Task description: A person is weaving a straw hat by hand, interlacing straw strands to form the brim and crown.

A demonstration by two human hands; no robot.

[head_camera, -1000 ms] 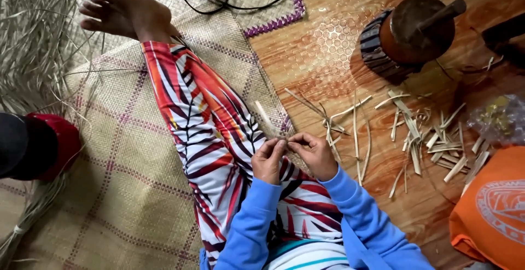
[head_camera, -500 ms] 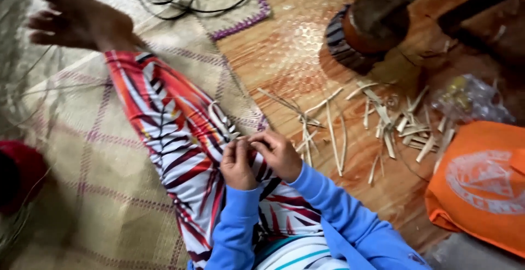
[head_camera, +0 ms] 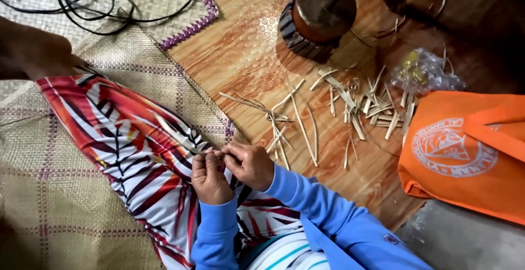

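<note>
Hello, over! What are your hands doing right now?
Left hand and right hand together pinching a thin pale strip over the patterned lap. Loose strips lie apart on the floor. Nothing in the way.

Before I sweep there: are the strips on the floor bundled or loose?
Loose: the strips lie scattered singly across the wooden floor, pointing different ways.

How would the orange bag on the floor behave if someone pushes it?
The orange bag lies flat and creased, so it is probably soft, light and floppy. Pushed, it would likely slide or bunch up on the wooden floor, not roll or tip.

pale reed strip [head_camera: 183, 141] | thin, flat, slanted | lying across patterned lap, near end pinched at fingertips
</note>
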